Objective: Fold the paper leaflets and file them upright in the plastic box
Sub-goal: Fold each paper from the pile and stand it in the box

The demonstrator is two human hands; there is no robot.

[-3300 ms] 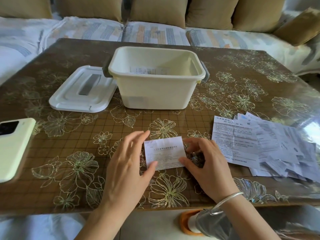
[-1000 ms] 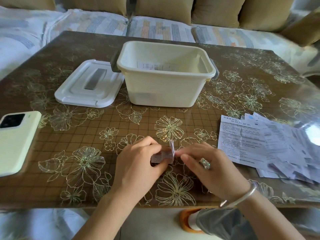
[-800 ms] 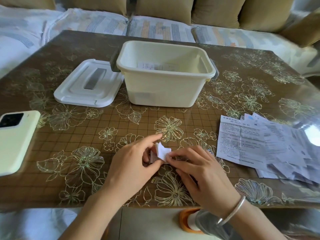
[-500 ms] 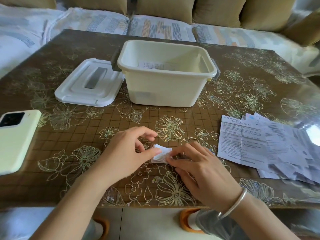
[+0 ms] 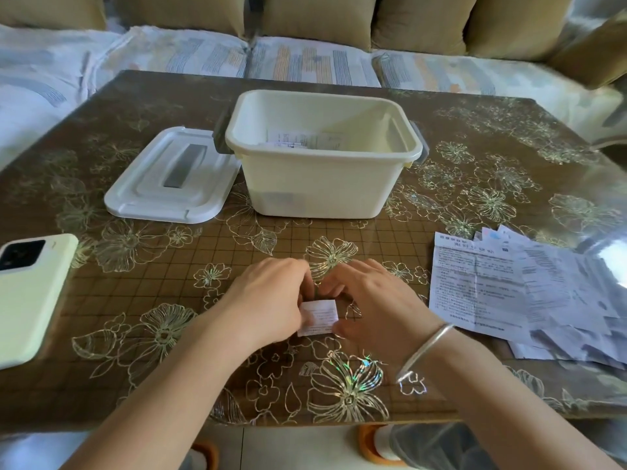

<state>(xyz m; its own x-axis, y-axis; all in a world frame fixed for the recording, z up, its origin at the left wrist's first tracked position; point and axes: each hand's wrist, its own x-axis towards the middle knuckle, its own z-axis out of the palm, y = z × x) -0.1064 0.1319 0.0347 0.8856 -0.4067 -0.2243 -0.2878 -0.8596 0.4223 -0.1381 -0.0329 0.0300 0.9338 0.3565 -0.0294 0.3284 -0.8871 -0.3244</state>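
Grip: I'm seeing left hand (image 5: 268, 300) and right hand (image 5: 376, 307) pinching one folded leaflet (image 5: 319, 317) by its edges.
Ahead: one plastic box (image 5: 322, 188) standing apart.

The left forearm (image 5: 163, 395) and right forearm (image 5: 502, 401) are bare right up to the frame edge. A slim, smooth silver bangle (image 5: 424, 351) circles the wrist just behind the right hand (image 5: 376, 300). Below the near edge of the counter (image 5: 475, 184), grey cloth (image 5: 434, 446) of a garment shows on that same side.
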